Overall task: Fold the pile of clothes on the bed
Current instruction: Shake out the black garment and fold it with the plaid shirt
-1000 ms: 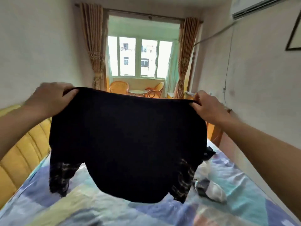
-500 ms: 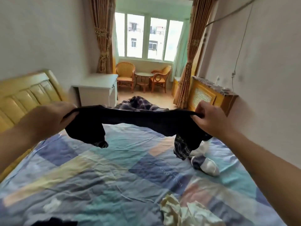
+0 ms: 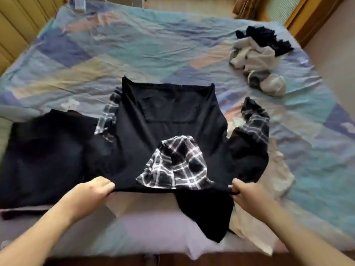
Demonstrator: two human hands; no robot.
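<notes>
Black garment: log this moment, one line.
black garment spread on bed | left hand, right hand grip near edge | fold not started

Soft, even daylight lit the bed (image 3: 134,45), casting no hard shadows and no glare. The whole picture was slightly blurred, most at the edges, where the wide lens bent straight lines. The black top (image 3: 169,120) read as a dark mass with little detail in its folds.
</notes>
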